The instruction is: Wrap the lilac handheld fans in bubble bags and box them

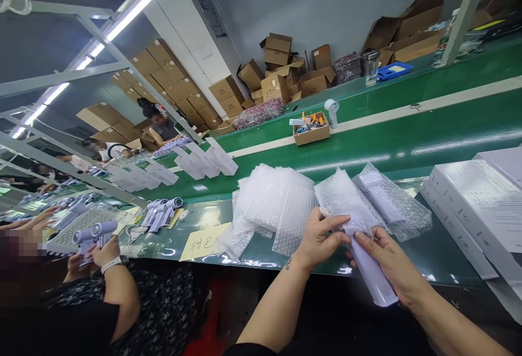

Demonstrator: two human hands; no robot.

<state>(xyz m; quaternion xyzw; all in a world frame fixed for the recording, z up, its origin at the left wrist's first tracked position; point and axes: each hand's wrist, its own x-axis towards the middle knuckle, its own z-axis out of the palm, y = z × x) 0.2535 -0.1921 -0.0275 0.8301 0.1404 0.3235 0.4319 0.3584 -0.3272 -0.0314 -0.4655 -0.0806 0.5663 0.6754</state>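
Note:
My right hand is wrapped round a long, smooth lavender plastic piece, which looks like the handle of a handheld fan. Its free end points down toward me, past the table's front edge. The upper end goes into the mouth of a clear bubble-wrap bag, so its shape there is hidden. With thumb and fingers closed, my left hand pinches the bag's edge beside the piece. Just right of it lies another bubble-wrap bag with a lavender item inside. A thick stack of bubble-wrap bags lies left of my hands.
White boxes stand at right. A yellow handwritten sheet lies left of the bags. Across the green conveyor are a small carton of parts and a white fan. Close at left, a co-worker's hands hold lavender devices.

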